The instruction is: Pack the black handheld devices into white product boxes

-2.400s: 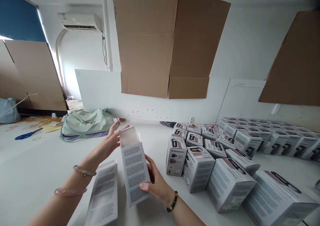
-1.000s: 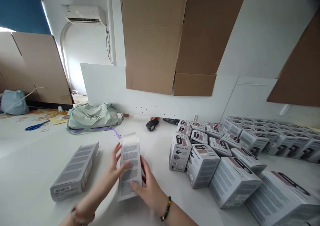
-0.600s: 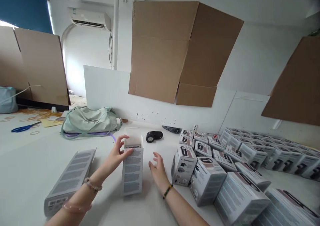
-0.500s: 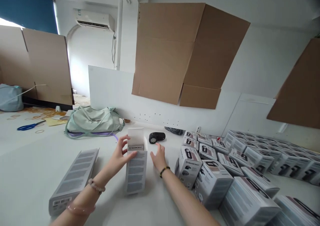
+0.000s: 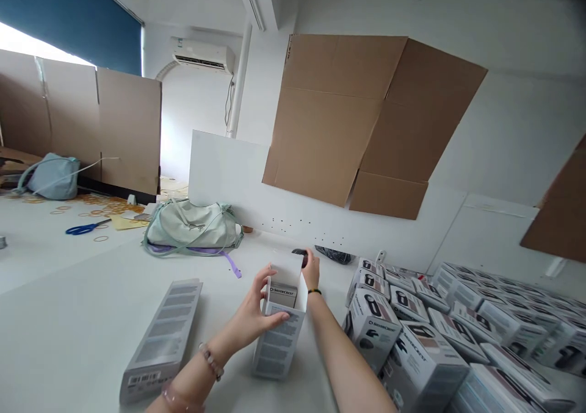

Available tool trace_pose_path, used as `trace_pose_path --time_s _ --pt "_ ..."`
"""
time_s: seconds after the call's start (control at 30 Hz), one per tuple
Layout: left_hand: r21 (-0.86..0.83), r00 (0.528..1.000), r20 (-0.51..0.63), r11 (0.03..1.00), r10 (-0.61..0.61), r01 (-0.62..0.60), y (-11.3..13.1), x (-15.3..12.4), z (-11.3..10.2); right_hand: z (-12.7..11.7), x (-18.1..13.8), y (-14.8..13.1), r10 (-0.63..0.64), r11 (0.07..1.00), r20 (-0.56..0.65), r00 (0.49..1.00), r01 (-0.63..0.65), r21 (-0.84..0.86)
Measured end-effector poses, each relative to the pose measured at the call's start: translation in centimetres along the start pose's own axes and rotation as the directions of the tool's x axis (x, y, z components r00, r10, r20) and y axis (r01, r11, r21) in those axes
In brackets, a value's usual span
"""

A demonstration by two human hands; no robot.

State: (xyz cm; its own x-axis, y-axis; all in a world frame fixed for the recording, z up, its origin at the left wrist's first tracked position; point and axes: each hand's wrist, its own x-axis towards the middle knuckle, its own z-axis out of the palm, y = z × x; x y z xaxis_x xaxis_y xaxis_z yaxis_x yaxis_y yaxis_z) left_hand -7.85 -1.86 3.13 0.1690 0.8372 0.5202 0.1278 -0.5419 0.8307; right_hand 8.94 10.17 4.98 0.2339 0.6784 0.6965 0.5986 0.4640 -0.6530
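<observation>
Two hands rest on one open SilverCrest carton (image 5: 278, 346) on the bench (image 5: 77, 279): the left hand (image 5: 251, 308) curled around its front, the right hand (image 5: 311, 271) behind its raised flap (image 5: 286, 269), grip hidden.

Daylight poured in through the window (image 5: 27, 50) at the far left and burned out to plain white beside the blue blind (image 5: 68, 16), while the rest of the room was evenly bright. The white table (image 5: 77, 327) threw back a soft glare, and only faint shadows lay beside the open box (image 5: 278, 346). Wide-lens distortion bent the cardboard sheet (image 5: 329, 132) and the stacked boxes (image 5: 421, 370) toward the right edge, the top right corner darkened, and the small print looked soft
</observation>
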Motion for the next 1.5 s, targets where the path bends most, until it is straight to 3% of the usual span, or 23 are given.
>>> trace_pose_path --time_s 0.1,0.23,0.3,0.37,0.43,0.5,0.63,0.73,0.8,0.9,0.97,1.03,1.1,1.23,1.3,1.4,1.5 --pt "0.005 0.999 -0.024 1.0 -0.024 0.024 0.2 0.0 0.0 -3.4 1.4 -2.0 0.034 0.979 -0.178 0.983 0.003 0.203" --pt "0.034 0.999 -0.023 0.999 -0.034 0.034 0.9 -0.1 0.3 -9.7 1.1 -6.1 0.027 0.913 -0.335 0.942 0.113 0.392" --pt "0.044 0.999 -0.03 0.999 -0.026 0.027 1.2 -0.2 0.5 -12.0 0.1 -8.2 -0.037 0.822 -0.293 0.955 0.196 0.534" --pt "0.04 0.999 -0.042 0.999 0.002 0.0 1.3 -0.3 0.8 -13.0 -1.2 -9.8 -0.15 0.768 -0.142 0.978 0.206 0.607" --pt "0.016 0.998 -0.056 0.999 0.032 -0.032 1.0 -0.4 1.1 -13.1 -2.4 -10.5 -0.248 0.824 0.101 0.964 0.155 0.546" --pt "-0.004 0.996 -0.061 0.997 0.071 -0.071 0.4 -0.5 1.4 -12.9 -3.5 -10.4 -0.25 0.908 0.313 0.916 0.11 0.405" --pt "0.021 0.99 -0.043 0.991 0.131 -0.131 -0.6 -0.8 1.7 -12.9 -4.2 -9.0 -0.183 0.978 0.492 0.851 0.105 0.181" --pt "0.068 0.993 -0.032 0.992 0.113 -0.111 -0.5 -0.8 1.6 -12.7 -4.1 -7.5 -0.243 0.957 0.593 0.768 0.09 0.276" --pt "0.116 0.996 -0.017 0.989 0.091 -0.089 0.0 -0.7 1.5 -12.2 -4.2 -6.5 -0.232 0.919 0.569 0.789 -0.014 0.394" --pt "0.161 0.995 0.024 0.982 0.095 -0.097 1.0 -0.5 1.3 -10.9 -4.5 -5.2 -0.113 0.885 0.519 0.847 -0.152 0.44" --pt "0.149 0.992 0.036 0.981 0.119 -0.123 1.3 -0.5 1.4 -10.1 -4.8 -4.9 -0.056 0.863 0.577 0.815 -0.252 0.439" --pt "0.126 0.992 0.025 0.984 0.124 -0.127 1.5 -0.5 1.6 -9.7 -5.0 -5.1 -0.081 0.834 0.655 0.751 -0.309 0.457" --pt "0.066 0.993 -0.022 0.991 0.116 -0.114 1.4 -0.5 1.8 -9.7 -5.1 -5.4 -0.168 0.835 0.661 0.732 -0.251 0.49" --pt "-0.137 0.989 -0.097 0.982 0.115 -0.127 1.6 -0.5 2.2 -10.3 -5.5 -5.8 -0.316 0.84 0.541 0.779 -0.036 0.542" --pt "-0.113 0.99 -0.068 0.985 0.12 -0.127 1.8 -0.4 2.2 -10.6 -5.9 -5.9 -0.368 0.825 0.487 0.792 0.036 0.565" --pt "-0.055 0.988 -0.017 0.986 0.155 -0.156 2.1 -0.3 2.0 -10.8 -6.3 -6.2 -0.389 0.806 0.436 0.812 0.07 0.588" --pt "-0.064 0.981 -0.006 0.979 0.194 -0.194 2.0 -0.3 2.0 -11.1 -6.1 -6.5 -0.375 0.81 0.459 0.805 0.044 0.585"
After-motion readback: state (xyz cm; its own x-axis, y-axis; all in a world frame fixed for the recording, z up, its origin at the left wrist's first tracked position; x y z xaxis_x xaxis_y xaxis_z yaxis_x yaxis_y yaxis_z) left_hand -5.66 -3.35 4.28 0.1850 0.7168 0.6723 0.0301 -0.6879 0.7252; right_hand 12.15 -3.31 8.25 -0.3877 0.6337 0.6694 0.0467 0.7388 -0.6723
